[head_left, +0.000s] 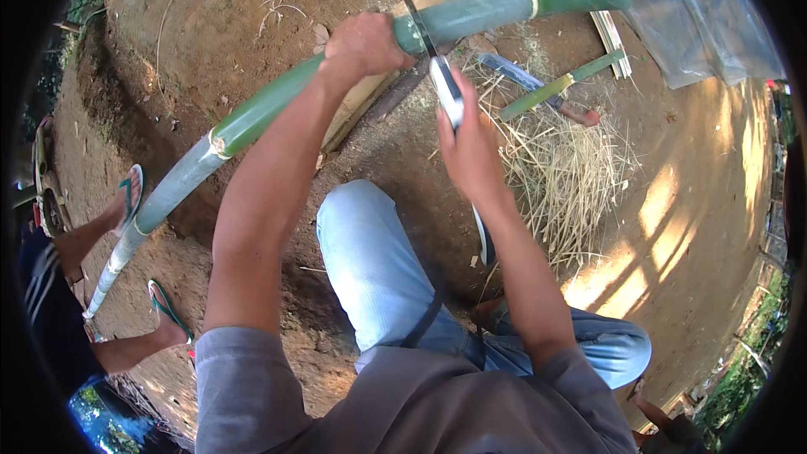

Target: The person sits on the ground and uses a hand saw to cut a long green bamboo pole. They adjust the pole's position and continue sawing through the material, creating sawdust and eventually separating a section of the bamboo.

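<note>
From my remote station I log the green bamboo pole (265, 105) running slantwise from near left to far right. Left hand (367, 44): fingers clasped over the pole, just left of the saw (424, 34); their tips I cannot make out. Right hand (472, 139): fingers wrapped round the saw's pale handle, blade crossing the pole; depth of any cut, I cannot tell. A yellowish bamboo pole (349, 113) lies beneath on the ground. Right of the right hand I note a heap of shavings (572, 181); far right, a plastic sheet (672, 17).
</note>
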Demonstrator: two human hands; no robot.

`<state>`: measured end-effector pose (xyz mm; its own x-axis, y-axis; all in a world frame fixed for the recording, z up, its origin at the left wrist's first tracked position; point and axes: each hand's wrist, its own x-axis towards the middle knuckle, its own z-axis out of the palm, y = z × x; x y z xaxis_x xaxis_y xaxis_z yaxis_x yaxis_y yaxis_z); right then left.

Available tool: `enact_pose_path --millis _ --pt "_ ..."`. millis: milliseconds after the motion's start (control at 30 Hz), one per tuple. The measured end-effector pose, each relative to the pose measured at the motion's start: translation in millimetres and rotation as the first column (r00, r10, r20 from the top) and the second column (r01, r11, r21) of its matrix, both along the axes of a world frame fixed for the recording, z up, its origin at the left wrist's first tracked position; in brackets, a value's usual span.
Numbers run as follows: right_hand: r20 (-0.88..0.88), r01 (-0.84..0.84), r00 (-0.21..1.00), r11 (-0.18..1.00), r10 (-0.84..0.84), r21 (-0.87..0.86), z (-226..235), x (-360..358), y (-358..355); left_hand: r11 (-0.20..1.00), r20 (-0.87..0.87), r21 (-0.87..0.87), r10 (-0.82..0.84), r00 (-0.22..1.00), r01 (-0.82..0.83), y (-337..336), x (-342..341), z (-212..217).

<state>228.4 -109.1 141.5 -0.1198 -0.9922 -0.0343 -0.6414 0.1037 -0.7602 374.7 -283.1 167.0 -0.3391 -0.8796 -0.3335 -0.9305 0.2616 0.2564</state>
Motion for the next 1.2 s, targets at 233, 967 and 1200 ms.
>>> enact_pose_path --millis 233,967,1200 --pt "-0.037 -0.017 0.999 0.996 0.014 -0.092 11 -20 116 1.0 0.025 -0.012 0.017 1.0 -0.016 7 11 -9" --pt "-0.027 -0.012 1.0 0.991 0.016 0.131 16 -3 4 0.981 0.12 -0.19 0.001 0.993 0.022 26 -9 -13" --pt "0.018 0.026 0.999 0.988 -0.029 0.154 8 -11 81 0.983 0.053 -0.184 -0.009 0.999 0.019 20 0 -17"
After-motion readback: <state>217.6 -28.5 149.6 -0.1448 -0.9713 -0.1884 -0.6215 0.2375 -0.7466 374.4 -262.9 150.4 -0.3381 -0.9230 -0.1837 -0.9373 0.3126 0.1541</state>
